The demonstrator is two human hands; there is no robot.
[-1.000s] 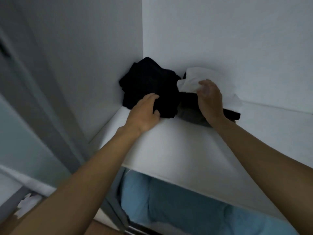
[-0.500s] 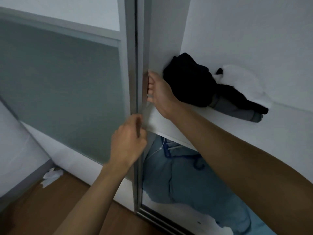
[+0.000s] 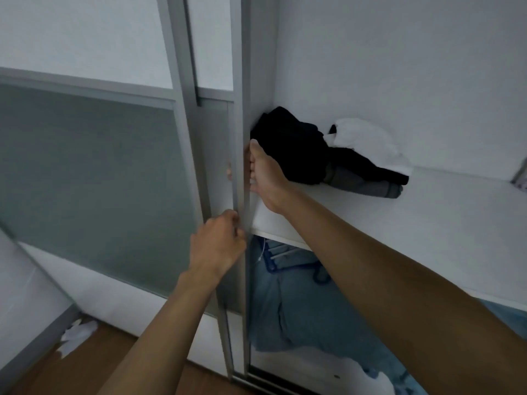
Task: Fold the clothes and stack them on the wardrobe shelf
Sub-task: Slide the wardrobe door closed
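Note:
A heap of clothes lies in the back left corner of the white wardrobe shelf [image 3: 413, 223]: a black garment [image 3: 288, 143], a white one [image 3: 368, 141] behind it and a grey piece [image 3: 362, 183] in front. My right hand [image 3: 265, 178] grips the edge of the sliding wardrobe door [image 3: 241, 138], with its fingers curled round the metal frame just left of the heap. My left hand [image 3: 219, 243] grips the same door edge lower down, below the shelf's front.
Frosted glass panels of the sliding doors [image 3: 94, 181] fill the left. Blue garments [image 3: 299, 303] hang under the shelf. White crumpled paper [image 3: 77, 334] lies on the wooden floor at the lower left. A small object [image 3: 522, 178] sits at the shelf's far right edge.
Both hands left the clothes on the shelf and took hold of the sliding door's edge. The heap stays in the corner; the door edge now stands closer to it.

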